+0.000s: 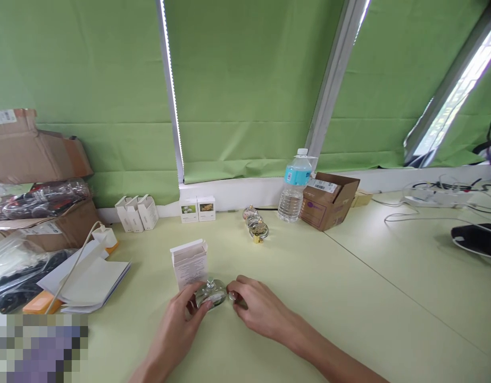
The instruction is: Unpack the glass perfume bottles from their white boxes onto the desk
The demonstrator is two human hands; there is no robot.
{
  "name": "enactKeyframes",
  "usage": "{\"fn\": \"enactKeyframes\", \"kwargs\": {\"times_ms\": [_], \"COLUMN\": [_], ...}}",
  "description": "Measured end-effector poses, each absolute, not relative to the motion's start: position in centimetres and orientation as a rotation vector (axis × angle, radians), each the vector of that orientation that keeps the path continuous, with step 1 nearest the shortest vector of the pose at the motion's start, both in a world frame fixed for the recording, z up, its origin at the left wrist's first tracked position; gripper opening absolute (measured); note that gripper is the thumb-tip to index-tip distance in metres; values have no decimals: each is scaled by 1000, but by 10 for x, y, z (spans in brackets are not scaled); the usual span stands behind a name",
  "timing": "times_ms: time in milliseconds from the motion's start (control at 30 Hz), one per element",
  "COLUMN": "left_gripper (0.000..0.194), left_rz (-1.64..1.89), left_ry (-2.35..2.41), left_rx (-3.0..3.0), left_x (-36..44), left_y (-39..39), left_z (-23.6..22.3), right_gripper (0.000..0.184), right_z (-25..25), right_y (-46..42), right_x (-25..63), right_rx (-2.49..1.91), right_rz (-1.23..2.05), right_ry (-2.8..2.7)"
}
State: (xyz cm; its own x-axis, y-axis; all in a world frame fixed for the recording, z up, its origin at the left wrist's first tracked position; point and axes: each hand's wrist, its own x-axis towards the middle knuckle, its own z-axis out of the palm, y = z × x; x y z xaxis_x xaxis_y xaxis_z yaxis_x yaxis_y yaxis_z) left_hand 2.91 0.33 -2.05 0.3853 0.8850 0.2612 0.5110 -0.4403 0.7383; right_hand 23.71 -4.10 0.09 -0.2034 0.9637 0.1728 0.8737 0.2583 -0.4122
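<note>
My left hand (180,322) is closed around a small, rounded clear glass bottle (214,294) with a narrow neck, which stands low over the table. Just to its right, my right hand (258,307) pinches a small, clear, roundish piece (232,296) that looks like a stopper, partly covered by the fingers. The bottle and this piece are apart. Behind the bottle stands an upright white carton (190,261) with an open top and printed text.
Small white boxes (137,214) and two picture boxes (198,209) stand along the wall. Several metallic round items (256,226) lie further back, near a water bottle (292,191) and a brown cardboard box (328,205). Papers (91,276) and packages (41,213) crowd the left.
</note>
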Motion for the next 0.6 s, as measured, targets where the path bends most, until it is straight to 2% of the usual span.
{"fn": "enactKeyframes", "kwargs": {"times_ms": [67,200,333,500,600], "left_gripper": [34,34,32,30,29], "left_rz": [876,857,868,864,861], "left_ry": [1193,1177,1142,1107,1074], "left_rx": [2086,2078,2096,2164,2208], "left_x": [29,30,30,31,31], "left_y": [3,3,3,0,-3], "left_z": [-20,-19,-18,-16,-14], "right_gripper": [21,39,25,27,21], "right_z": [3,16,27,28,25], "right_y": [-43,-45,-45,-44,-44], "right_x": [238,241,234,216,210], "right_rx": [-1668,-1687,-1525,-1320,-1314], "right_rz": [346,458,407,324,285], "right_ry": [-2131,-1957,-1806,-1810,-1821]}}
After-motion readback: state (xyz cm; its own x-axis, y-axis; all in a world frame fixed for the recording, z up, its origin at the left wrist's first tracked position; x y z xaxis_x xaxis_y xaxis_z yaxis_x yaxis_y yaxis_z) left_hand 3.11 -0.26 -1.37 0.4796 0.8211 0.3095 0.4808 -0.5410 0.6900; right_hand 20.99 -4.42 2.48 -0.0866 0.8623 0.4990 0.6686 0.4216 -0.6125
